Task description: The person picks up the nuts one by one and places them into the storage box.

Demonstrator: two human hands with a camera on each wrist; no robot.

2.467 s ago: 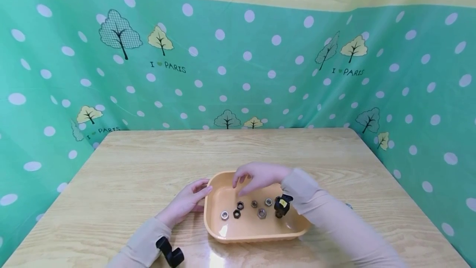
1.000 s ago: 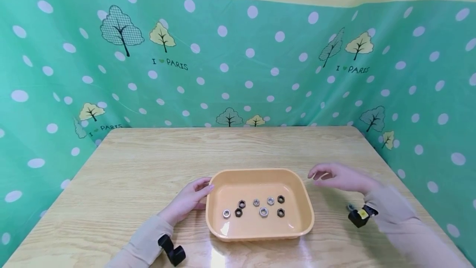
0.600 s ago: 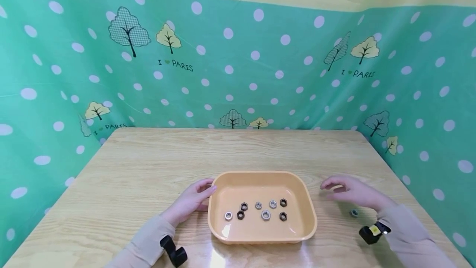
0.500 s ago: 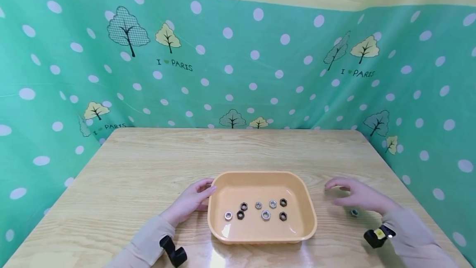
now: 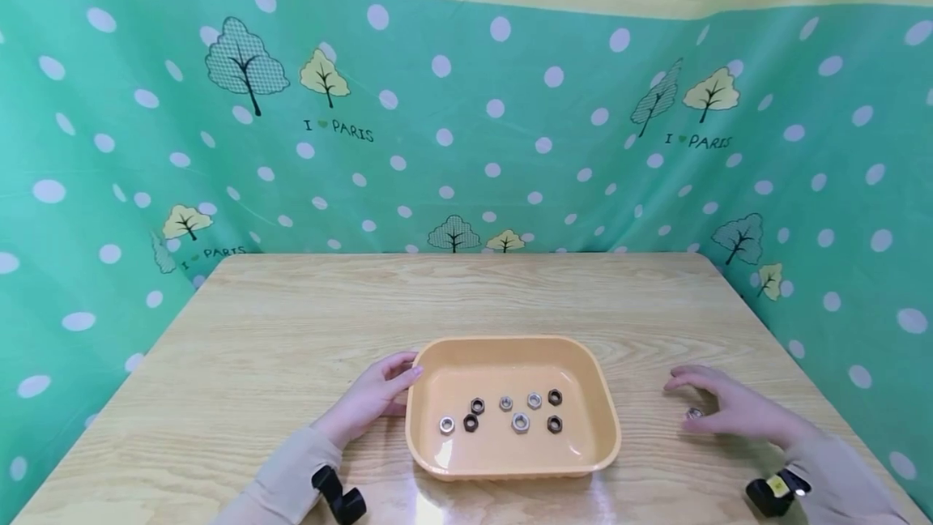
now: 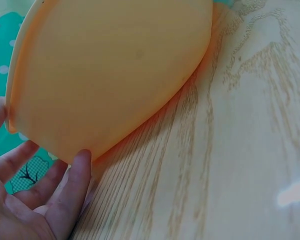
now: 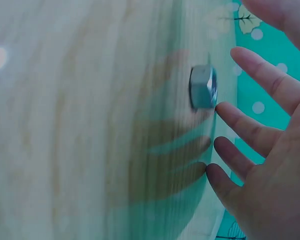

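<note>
An orange plastic tray (image 5: 510, 460) sits on the table with several hex nuts (image 5: 520, 422) lying spread inside, some silver, some dark. My left hand (image 5: 375, 395) rests at its left side; the thumb touches the rim and the other fingers (image 6: 80, 167) lie loosely by the outer wall. To the right of the tray, my right hand (image 5: 736, 407) hovers low over the table with its fingers spread. One more hex nut (image 7: 203, 87) stands beside its fingertips, partly hidden by the hand in the head view; nothing is held.
Beneath everything is a wood-grain table (image 5: 328, 306). A green dotted curtain (image 5: 466, 144) hangs behind it and along both sides. A black wrist camera (image 5: 338, 497) is strapped to the left sleeve, another wrist camera (image 5: 776, 492) to the right one.
My right hand has left the space above the tray and moved right, then down to the loose nut on the table. The left hand and the nuts in the tray stay put.
</note>
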